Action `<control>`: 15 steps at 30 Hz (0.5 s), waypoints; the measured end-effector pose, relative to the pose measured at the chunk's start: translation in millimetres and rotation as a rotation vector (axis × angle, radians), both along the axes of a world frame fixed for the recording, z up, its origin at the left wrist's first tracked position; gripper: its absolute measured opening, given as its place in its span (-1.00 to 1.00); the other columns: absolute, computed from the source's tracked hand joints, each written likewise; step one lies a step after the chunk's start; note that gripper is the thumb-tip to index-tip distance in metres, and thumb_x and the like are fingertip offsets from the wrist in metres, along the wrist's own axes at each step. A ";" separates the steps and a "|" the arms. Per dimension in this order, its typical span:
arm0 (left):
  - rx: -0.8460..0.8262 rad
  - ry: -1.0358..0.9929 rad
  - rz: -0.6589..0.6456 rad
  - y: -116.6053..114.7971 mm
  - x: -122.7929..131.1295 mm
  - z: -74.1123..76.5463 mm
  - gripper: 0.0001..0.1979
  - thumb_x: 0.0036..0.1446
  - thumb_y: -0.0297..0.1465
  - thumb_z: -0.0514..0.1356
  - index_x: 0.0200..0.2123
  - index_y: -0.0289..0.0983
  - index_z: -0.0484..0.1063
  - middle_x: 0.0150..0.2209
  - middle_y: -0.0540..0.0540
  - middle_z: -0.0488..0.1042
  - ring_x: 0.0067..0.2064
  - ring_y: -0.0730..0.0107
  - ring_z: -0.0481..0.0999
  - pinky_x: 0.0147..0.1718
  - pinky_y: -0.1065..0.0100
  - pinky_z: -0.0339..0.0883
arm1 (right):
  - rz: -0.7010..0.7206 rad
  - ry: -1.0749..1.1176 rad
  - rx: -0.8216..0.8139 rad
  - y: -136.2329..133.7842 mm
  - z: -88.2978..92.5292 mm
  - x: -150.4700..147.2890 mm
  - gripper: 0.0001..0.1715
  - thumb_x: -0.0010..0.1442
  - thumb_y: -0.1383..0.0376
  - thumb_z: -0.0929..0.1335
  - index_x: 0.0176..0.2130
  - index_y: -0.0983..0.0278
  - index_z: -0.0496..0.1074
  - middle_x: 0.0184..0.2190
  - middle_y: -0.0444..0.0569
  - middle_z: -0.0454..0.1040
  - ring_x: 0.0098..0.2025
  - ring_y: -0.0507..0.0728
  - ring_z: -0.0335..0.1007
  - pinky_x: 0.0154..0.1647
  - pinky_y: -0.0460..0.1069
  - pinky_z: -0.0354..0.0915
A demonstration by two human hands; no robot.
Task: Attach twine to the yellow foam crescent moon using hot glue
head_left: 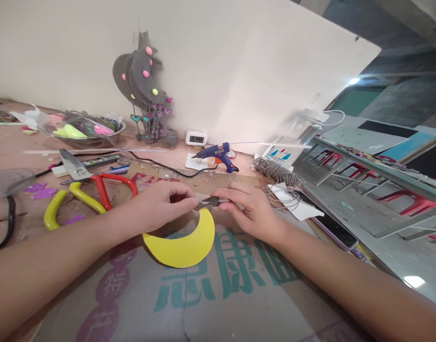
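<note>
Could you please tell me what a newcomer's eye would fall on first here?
Probably the bright yellow crescent, near the centre, just below the left hand and right hand. Next might come the dark crescents with coloured dots, against the pale wall at upper left, and the blue glue gun on the table behind the hands.

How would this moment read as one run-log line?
left hand: at dark piece; right hand: pinching dark piece; yellow crescent: over cardboard; glue gun: beyond hands
</note>
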State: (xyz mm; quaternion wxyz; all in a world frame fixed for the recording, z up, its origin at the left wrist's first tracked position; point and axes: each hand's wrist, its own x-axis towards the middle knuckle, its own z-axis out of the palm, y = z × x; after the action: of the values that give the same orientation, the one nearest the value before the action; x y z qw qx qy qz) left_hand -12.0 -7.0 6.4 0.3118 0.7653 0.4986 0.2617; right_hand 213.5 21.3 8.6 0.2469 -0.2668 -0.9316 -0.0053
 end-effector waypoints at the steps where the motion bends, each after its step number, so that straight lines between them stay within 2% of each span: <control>1: 0.005 0.002 -0.002 -0.1 -0.1 -0.2 -0.70 0.07 -0.20 0.00 -0.48 -0.25 0.41 -0.54 0.05 0.40 -0.45 0.43 0.35 -0.49 0.45 0.15 | 0.005 -0.008 0.004 -0.5 0.3 -0.4 -0.70 0.22 0.24 0.21 -0.12 0.30 0.38 -0.41 -0.01 0.36 -0.36 0.06 0.24 -0.38 -0.07 0.14; 15: 0.001 0.000 -0.051 0.1 -1.0 1.9 -0.67 0.08 -0.18 -0.02 -0.43 -0.26 0.44 -0.49 0.01 0.44 -0.42 0.41 0.37 -0.49 0.45 0.16 | 0.015 -0.044 0.055 -2.2 0.8 -2.6 -0.70 0.23 0.23 0.20 -0.15 0.29 0.40 -0.48 -0.04 0.33 -0.40 0.04 0.24 -0.43 -0.08 0.10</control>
State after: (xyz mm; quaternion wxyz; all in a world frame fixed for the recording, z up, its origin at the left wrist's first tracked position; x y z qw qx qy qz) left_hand -13.0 -6.8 8.3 0.3178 0.7779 0.4790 0.2539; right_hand 210.9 19.1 9.4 0.2334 -0.2527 -0.9383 -0.0347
